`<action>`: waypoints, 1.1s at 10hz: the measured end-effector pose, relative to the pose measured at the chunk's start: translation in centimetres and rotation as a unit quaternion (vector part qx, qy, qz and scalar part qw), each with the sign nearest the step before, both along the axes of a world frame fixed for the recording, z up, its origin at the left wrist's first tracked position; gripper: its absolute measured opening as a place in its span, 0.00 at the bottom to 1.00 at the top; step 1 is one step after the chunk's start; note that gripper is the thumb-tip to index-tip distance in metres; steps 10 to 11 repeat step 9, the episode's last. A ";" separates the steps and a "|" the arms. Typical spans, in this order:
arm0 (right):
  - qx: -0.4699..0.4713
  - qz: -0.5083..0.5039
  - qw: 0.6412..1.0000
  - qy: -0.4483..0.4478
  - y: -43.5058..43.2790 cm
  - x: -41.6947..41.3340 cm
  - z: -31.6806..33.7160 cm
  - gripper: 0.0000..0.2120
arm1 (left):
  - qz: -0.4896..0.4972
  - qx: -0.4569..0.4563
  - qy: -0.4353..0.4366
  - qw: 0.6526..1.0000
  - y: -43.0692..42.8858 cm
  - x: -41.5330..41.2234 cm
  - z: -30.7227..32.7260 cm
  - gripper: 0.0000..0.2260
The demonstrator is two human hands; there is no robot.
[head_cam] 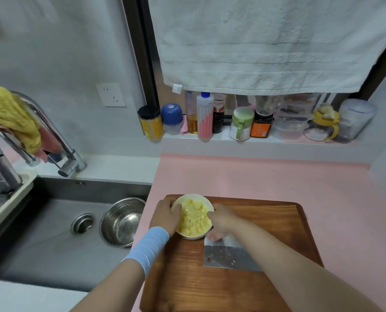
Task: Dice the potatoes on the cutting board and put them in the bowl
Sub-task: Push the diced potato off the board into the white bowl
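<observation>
Our left hand point(166, 215) clasped the white bowl point(193, 237) of diced potatoes point(194, 218), fingers curled on its rim. Our right hand point(221, 218) gripped the opposite rim; the cleaver point(226, 255) lay on the cutting board point(277, 221) beneath those fingers.

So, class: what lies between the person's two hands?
In the head view, the white bowl of diced potato sits between the left hand and right hand, on the cutting board.

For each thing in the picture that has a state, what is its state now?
White bowl: full of diced potato, upright on wooden cutting board.
Steel cleaver: held flat against the board.
Left hand: gripping the bowl's rim.
Right hand: holding the cleaver, fingers at the bowl.
Steel basin: upright in the sink.
Chrome faucet: no water visible.
</observation>
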State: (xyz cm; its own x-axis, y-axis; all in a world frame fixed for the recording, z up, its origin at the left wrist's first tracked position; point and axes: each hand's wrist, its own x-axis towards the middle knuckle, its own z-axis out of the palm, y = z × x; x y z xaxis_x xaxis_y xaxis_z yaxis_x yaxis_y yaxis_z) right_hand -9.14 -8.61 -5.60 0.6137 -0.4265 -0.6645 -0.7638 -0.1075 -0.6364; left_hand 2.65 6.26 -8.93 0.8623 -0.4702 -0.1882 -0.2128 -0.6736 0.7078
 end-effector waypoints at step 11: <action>0.102 -0.120 0.985 -0.067 -10.5 8.2 -0.7 0.24 | 0.004 -0.100 0.231 0.968 -10.8 9.5 -0.5 0.32</action>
